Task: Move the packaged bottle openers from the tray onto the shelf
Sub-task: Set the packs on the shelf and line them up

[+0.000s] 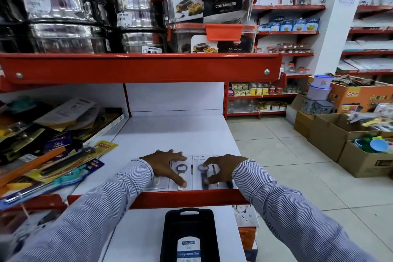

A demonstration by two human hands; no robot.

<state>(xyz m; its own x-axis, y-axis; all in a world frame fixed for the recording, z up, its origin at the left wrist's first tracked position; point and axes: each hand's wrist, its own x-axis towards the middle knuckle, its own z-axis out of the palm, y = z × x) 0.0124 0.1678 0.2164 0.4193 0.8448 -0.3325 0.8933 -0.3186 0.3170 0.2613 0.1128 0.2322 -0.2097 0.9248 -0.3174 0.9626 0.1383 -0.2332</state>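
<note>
White shop shelf [170, 134] with red front edge, packaged bottle openers [192, 173] lined up along it, left hand [164, 167] fingers spread flat on one, right hand [221, 169] pinching another, black tray [189, 236] below

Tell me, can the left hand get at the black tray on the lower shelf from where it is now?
Probably yes. The left hand rests on the packaged bottle openers at the shelf's front edge, and the black tray sits just below with nothing over it. The hand would only need to pull back past the red shelf lip and drop down.
</note>
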